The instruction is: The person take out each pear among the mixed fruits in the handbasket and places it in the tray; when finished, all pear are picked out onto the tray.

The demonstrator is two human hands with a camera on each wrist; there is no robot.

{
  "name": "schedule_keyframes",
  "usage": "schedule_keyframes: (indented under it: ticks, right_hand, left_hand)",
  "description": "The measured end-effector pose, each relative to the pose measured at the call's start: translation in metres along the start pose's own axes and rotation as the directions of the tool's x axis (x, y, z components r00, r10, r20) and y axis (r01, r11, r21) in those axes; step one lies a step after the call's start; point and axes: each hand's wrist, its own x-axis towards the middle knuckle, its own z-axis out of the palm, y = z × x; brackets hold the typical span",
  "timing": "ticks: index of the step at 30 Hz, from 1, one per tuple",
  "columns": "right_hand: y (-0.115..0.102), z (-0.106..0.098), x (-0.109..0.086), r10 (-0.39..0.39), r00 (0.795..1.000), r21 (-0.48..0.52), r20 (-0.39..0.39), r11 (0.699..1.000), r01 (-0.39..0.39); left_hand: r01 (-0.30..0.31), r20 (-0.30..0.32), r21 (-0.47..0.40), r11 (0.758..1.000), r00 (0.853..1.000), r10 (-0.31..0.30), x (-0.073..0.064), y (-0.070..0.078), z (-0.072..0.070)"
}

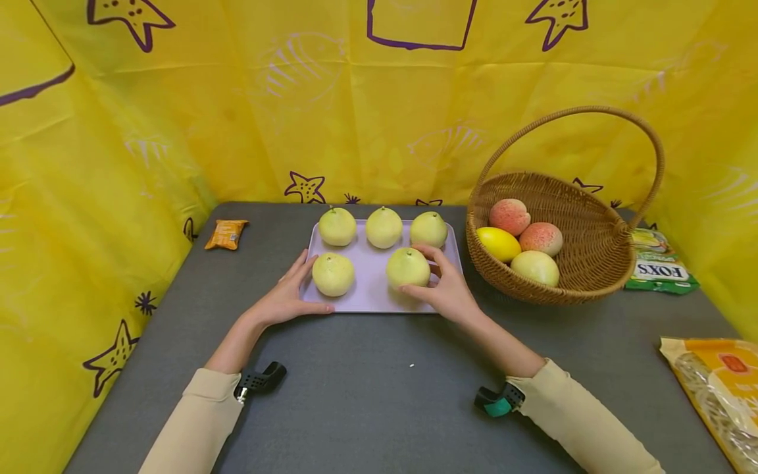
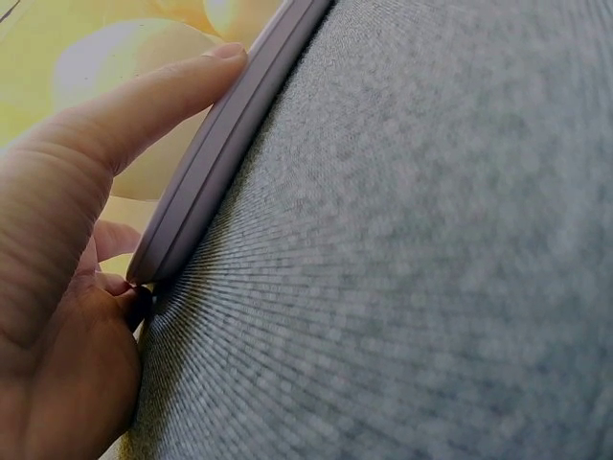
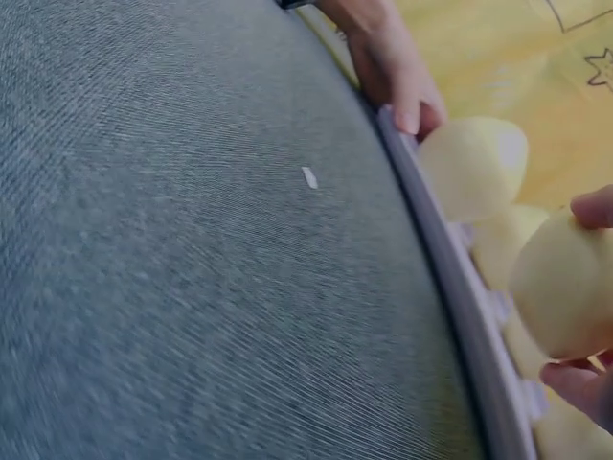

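Observation:
A pale lilac tray (image 1: 370,299) lies on the dark table with several pale green-yellow pomelos on or over it. Three form a back row, among them the middle pomelo (image 1: 383,228); another pomelo (image 1: 333,274) sits front left. My left hand (image 1: 290,294) holds the tray's front left corner, thumb on the front rim (image 2: 206,158) and fingers along the left side. With thumb and fingers, my right hand (image 1: 449,289) grips the front right pomelo (image 1: 407,268), also seen in the right wrist view (image 3: 565,283). I cannot tell whether that pomelo touches the tray.
Right of the tray stands a wicker basket (image 1: 598,243) with a tall handle, holding two peaches (image 1: 541,239), a yellow fruit (image 1: 499,244) and a pale round fruit (image 1: 535,267). A green packet (image 1: 660,266) and a noodle-like bag (image 1: 719,388) lie farther right, an orange packet (image 1: 226,234) left.

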Motion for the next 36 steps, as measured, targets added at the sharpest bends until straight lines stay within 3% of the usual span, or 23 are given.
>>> schedule_keyframes:
  ticks: [5, 13, 21, 30, 36]
  right_hand:
    - [0.003, 0.010, 0.003, 0.041, 0.999, 0.031, 0.018, 0.999, -0.042]
    - [-0.022, 0.020, 0.000, 0.039, 0.998, 0.026, 0.048, 0.999, -0.040]
    - [0.008, 0.030, 0.013, 0.020, 0.999, 0.021, 0.041, 1.000, -0.021]
    - [0.014, 0.035, 0.015, -0.019, 0.998, -0.033, 0.055, 0.999, 0.021]
    - [0.016, 0.035, 0.015, -0.024, 0.998, -0.016, 0.062, 1.000, 0.025]
  left_hand:
    - [0.001, 0.002, -0.003, 1.000, 1.000, -0.001, 0.000, 0.000, 0.000]
    - [0.004, 0.004, -0.004, 1.000, 1.000, -0.004, 0.000, 0.000, -0.001]
    - [-0.005, 0.005, 0.002, 1.000, 1.000, 0.005, 0.000, 0.000, 0.000]
    - [0.000, 0.009, 0.001, 1.000, 1.000, 0.000, 0.001, -0.003, 0.000]
    - [-0.004, 0.005, -0.002, 1.000, 1.000, 0.004, 0.001, -0.003, 0.000]
